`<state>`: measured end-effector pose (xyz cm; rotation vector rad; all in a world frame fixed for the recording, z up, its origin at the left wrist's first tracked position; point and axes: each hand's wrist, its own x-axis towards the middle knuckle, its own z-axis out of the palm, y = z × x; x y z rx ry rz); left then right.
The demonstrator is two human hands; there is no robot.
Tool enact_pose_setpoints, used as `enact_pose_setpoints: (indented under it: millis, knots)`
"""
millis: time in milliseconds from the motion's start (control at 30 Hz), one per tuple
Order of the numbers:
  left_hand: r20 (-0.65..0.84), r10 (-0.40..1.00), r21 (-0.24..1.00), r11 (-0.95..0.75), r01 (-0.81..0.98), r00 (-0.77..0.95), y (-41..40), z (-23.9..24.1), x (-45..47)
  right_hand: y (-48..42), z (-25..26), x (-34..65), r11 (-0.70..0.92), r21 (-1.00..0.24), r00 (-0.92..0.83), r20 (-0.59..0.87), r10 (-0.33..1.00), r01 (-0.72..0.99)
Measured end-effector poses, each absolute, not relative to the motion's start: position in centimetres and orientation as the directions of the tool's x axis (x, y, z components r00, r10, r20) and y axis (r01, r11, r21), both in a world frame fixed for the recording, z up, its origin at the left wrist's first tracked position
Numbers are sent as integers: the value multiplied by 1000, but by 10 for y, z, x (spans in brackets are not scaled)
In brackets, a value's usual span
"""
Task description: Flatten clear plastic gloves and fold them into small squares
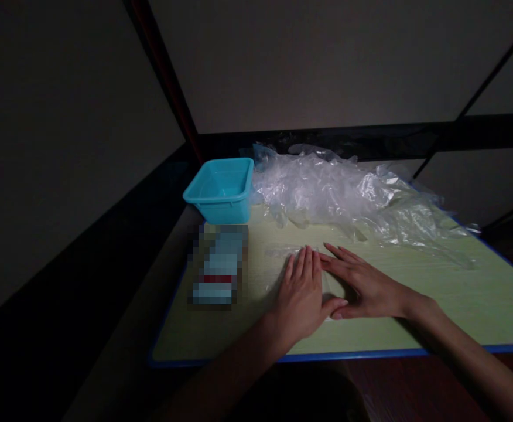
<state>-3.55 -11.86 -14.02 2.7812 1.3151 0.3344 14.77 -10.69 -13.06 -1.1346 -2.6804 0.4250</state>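
Observation:
A clear plastic bag (278, 252) lies flattened on the pale table, partly hidden under my hands. My left hand (301, 293) rests flat on it, with the fingers stretched forward and the thumb out to the right. Beside it is my right hand (364, 287), its fingers extended toward the left hand and its thumb meeting the left thumb. The right fingertips reach the bag's right side. Neither hand grips anything that I can see.
A loose heap of crumpled clear plastic bags (327, 187) spreads along the back and right of the table (248, 334). An open turquoise basin (223, 208) stands at the back left. In front of it lies a blurred-out rectangular object (221, 264). Walls rise behind.

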Motion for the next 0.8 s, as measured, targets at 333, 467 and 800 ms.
enact_pose_setpoints:
  millis: [333, 467, 800]
  knots:
    - [134, 840, 146, -541, 828, 525, -117, -139, -47, -105, -128, 147, 659, -338, -692, 30, 721, 672]
    - [120, 863, 127, -504, 854, 491, -115, -136, -58, -105, -128, 147, 653, -318, -683, 23, 730, 687]
    - [119, 884, 67, -461, 885, 451, -114, -135, -89, -106, -125, 146, 639, -311, -671, 7, 741, 703]
